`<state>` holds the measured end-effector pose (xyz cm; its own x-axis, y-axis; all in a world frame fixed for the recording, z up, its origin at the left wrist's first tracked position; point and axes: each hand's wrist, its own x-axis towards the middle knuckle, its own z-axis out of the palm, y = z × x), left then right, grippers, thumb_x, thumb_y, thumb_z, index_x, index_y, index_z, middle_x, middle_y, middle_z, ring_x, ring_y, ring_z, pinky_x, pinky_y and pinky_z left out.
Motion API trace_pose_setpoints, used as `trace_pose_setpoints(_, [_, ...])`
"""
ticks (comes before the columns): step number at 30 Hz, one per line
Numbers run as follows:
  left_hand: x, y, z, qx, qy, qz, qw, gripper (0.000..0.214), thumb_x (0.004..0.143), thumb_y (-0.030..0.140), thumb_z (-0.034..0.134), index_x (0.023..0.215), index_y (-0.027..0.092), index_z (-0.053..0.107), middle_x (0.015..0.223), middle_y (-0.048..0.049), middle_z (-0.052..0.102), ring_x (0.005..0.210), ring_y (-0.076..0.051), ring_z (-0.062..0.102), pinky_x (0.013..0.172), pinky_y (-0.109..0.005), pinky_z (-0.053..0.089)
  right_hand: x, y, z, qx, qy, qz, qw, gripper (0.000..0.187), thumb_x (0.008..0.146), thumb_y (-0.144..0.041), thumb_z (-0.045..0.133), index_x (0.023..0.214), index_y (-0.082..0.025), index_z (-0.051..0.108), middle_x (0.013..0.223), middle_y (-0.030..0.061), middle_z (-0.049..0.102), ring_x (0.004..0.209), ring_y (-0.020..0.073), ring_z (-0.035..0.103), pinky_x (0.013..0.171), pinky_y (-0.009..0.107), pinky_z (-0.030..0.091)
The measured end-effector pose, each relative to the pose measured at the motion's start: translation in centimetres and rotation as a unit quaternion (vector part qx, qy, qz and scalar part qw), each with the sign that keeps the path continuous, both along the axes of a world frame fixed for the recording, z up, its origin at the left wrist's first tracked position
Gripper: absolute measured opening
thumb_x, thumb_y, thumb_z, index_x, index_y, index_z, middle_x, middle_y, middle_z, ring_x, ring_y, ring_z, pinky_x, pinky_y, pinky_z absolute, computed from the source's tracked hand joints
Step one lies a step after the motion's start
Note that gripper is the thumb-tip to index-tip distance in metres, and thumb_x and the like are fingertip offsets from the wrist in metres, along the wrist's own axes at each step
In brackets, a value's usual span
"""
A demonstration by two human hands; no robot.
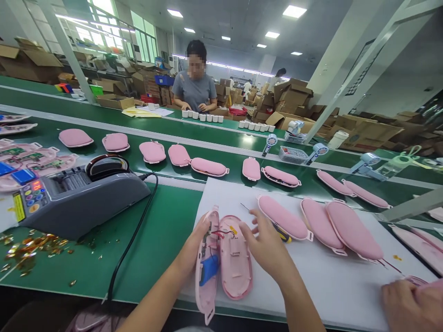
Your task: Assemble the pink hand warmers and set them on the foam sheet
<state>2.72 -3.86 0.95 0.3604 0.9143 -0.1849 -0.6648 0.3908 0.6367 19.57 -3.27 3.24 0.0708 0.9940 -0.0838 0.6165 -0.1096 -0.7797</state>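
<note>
the green workbench [166, 230] fills most of my head view, running from side to side. past it, heaped cardboard boxes [294, 97] crowd the room, and a co-worker [197, 87] in a gray top stands at the bench's far side. a white sheet [332, 290] covers the near part of the bench on my right, and a gray machine [86, 203] with a lit red display sits to the left.

the opened pink case is between my hands, at the sheet's near edge: the left half [201, 295] is tipped up on its side, and the right half [237, 279] lies just beside it, hollow face up. closed pink cases [284, 216] rest on the sheet and in a row farther back.

my left hand [192, 244] grips the left half, thumb on the rim; its other fingers are hidden behind. my right hand [266, 242] has its fingers spread and slightly curled by the right half's upper edge; i can't tell whether the thumb touches it. at the lower right is another person's hand [408, 299].

smaller still: a handheld fan [272, 139], a yellow-and-black screwdriver [284, 236] beside a closed case, a blue pack [209, 269] inside the left half, gold scraps [27, 251] near the machine, and thin wires [221, 232] bridging the two halves.
</note>
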Motion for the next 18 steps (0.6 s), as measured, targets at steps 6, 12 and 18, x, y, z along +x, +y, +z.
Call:
trace_pose_setpoints(6, [-0.6, -0.1, -0.9, 0.034, 0.030, 0.055, 0.997, 0.053, 0.077, 0.043, 0.069, 0.121, 0.028, 0.045, 0.099, -0.0026, 0.068, 0.077, -0.020, 0.067, 0.073, -0.033, 0.052, 1.2, -1.4, -2.7, -0.044, 0.252, 0.009, 0.967, 0.064, 0.075, -0.043, 0.068, 0.130, -0.021, 0.044, 0.106, 0.0067, 0.065, 0.094, 0.0222, 0.064, 0.080, 0.034, 0.052])
trace_pose_setpoints(12, [-2.3, 2.0, -0.4, 0.127, 0.168, 0.077, 0.975, 0.043, 0.073, 0.047, 0.073, 0.105, 0.025, 0.054, 0.102, -0.0020, 0.064, 0.083, -0.016, 0.061, 0.069, -0.024, 0.048, -1.6, -0.7, -1.2, 0.022, 0.301, 0.004, 0.953, 0.054, 0.074, -0.053, 0.065, 0.116, -0.022, 0.055, 0.113, 0.0087, 0.066, 0.101, 0.0252, 0.062, 0.083, 0.036, 0.052])
trace_pose_setpoints(18, [-3.8, 1.3, 0.3, 0.144, 0.280, 0.029, 0.949, 0.085, 0.061, 0.023, 0.082, 0.134, 0.029, 0.039, 0.127, -0.0083, 0.058, 0.111, -0.028, 0.058, 0.090, -0.036, 0.046, -3.0, -0.6, -2.2, -0.034, 0.429, 0.040, 0.902, 0.060, 0.077, -0.049, 0.064, 0.129, -0.024, 0.045, 0.120, 0.0082, 0.064, 0.111, 0.0262, 0.061, 0.091, 0.039, 0.051])
